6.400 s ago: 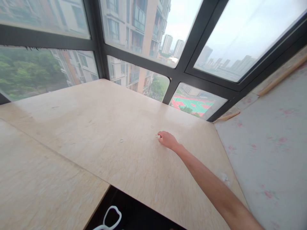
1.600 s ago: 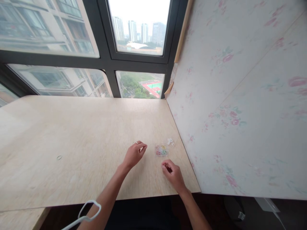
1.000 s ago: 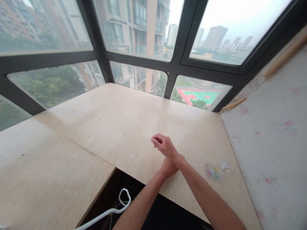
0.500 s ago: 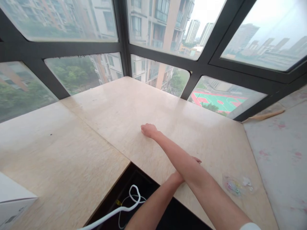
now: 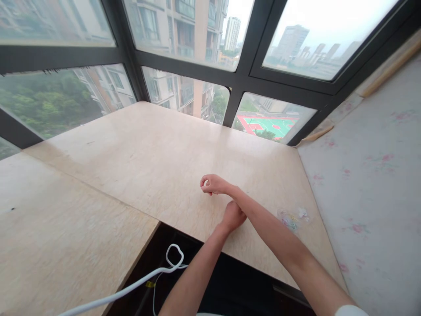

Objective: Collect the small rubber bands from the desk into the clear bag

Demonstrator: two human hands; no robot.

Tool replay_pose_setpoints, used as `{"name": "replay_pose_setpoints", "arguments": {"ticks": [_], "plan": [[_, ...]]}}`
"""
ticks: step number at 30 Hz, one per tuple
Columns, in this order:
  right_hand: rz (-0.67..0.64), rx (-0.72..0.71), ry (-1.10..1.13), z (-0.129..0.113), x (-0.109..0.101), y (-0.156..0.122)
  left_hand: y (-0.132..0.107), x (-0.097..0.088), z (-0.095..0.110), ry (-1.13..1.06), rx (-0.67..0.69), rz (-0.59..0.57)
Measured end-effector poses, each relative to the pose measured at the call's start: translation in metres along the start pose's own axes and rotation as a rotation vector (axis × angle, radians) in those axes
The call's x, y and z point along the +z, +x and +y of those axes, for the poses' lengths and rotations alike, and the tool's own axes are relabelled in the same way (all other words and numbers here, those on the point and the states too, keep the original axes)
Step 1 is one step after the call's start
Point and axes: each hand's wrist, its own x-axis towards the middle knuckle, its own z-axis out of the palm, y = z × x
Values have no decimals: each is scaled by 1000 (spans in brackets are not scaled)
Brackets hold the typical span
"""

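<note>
My right hand [image 5: 213,184] is raised a little above the pale wooden tabletop [image 5: 141,153], crossed over my left arm. Its fingers are curled into a pinch, and a small pale ring seems to sit between them. My left hand [image 5: 233,216] rests on the table just under my right forearm, which hides its fingers. A small clear packet of coloured rings [image 5: 288,218] lies to the right of both hands, with a tiny white piece [image 5: 301,213] beside it.
A white cable [image 5: 131,287] loops in the dark gap below the table's front edge. A second board [image 5: 59,237] joins on at the left. Dark-framed windows [image 5: 237,83] close the far side, and a floral wall panel [image 5: 368,175] the right.
My right hand reached far left to the small ring lying on the table, then drew back and lifted with its fingers pinched. The ring no longer shows on the table. The view swung right.
</note>
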Motion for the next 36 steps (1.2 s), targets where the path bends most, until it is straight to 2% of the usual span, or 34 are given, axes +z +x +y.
{"name": "replay_pose_setpoints", "arguments": {"ticks": [3,6,10,13,16,20,24,27,31,36], "plan": [[101,-8,153,13,-6,-40,3,2,1,116,-10,51],[272,-21,362,23,-10,-76,2,2,2,159,54,53],[536,-64,777,36,-11,-120,1,-1,6,38,57,104],[685,-60,886,46,-7,-154,1,-5,11,-111,98,115],[844,-39,935,61,1,-192,0,-8,16,-200,74,118],[1098,79,883,83,12,-243,-2,-11,21,-226,73,154],[1290,255,712,102,21,-282,-4,-12,24,-212,98,107],[1316,375,523,113,24,-297,-4,-12,25,-225,81,82],[1260,447,332,120,25,-300,-4,-11,23,-242,50,94],[1292,427,342,124,34,-301,-3,-11,22,-247,27,109]]}}
